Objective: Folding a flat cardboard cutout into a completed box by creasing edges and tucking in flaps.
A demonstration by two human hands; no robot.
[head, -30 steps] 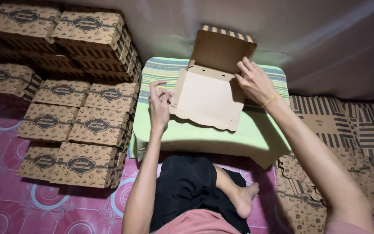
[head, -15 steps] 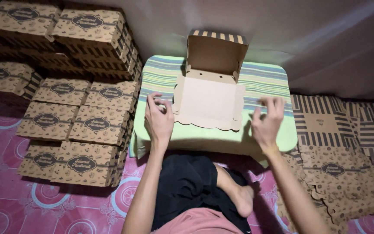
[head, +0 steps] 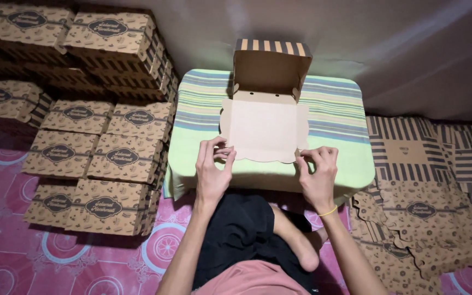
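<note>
Low desk under a striped green cloth, pink patterned floor.
Left hand and right hand each pinch a near corner of the half-folded brown cardboard box; finished boxes stacked beside the left.

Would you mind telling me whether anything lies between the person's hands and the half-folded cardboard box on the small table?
Nothing visible does. The left hand and right hand are already at the near scalloped edge of the cardboard box, fingers pinching its two front corners on the table.
</note>
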